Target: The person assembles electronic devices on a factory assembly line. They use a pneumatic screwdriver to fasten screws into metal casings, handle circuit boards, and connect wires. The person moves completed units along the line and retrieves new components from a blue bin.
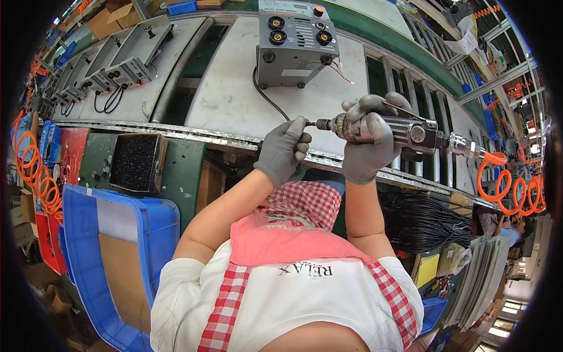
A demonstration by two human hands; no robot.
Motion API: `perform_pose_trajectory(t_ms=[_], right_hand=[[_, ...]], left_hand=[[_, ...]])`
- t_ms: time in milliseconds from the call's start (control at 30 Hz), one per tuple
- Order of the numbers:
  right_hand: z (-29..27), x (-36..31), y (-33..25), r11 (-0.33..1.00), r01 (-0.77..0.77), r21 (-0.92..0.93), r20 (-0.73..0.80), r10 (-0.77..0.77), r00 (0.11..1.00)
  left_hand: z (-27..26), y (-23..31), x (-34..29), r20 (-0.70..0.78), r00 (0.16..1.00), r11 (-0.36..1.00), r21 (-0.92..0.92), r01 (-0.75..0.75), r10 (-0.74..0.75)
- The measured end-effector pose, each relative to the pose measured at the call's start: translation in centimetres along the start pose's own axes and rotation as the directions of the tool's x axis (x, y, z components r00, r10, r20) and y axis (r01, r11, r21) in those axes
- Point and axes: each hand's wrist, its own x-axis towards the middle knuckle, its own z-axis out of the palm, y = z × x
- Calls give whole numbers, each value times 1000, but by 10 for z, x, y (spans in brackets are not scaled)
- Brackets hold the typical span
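My right hand point(368, 151), in a grey glove, is wrapped round a pneumatic screwdriver point(413, 135) held level, its bit pointing left. At the bit's tip, the thumb and fingers of my gloved left hand point(282, 150) are pinched together. Whatever is between those fingers is too small to make out. Beyond my hands, a grey welding machine point(293, 63) stands on a pale work board point(226, 94), its panel of round sockets and a knob turned up toward me. From its left side a black cable point(270, 98) runs down close to my left hand.
More grey machine housings point(126, 56) with cables line the conveyor at left. A box of small black parts point(138, 161) and a blue bin point(120, 205) stand nearer. Metal rollers point(419, 105) and an orange coiled air hose point(510, 190) lie right, above bundled black cables point(425, 223).
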Motion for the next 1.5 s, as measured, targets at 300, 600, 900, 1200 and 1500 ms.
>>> perform_pose_trajectory(t_ms=[300, 600, 900, 1200, 1500], right_hand=[[26, 91, 0, 999, 19, -51, -20, -20, 1000], [46, 166, 7, 995, 41, -95, 64, -35, 997], [-62, 126, 17, 972, -213, 96, -146, 226, 963], [-124, 100, 30, 965, -217, 145, -290, 251, 923], [-97, 137, 23, 931, -273, 241, -96, 303, 948]], left_hand=[[-24, 79, 38, -201, 953, 970, -38, -240, 228], [24, 160, 127, -124, 744, 591, 698, -406, 657], [34, 157, 112, 65, 864, 574, 722, -386, 499], [6, 189, 106, -6, 881, 680, 638, -361, 474], [50, 126, 118, -41, 827, 661, 624, -416, 560]])
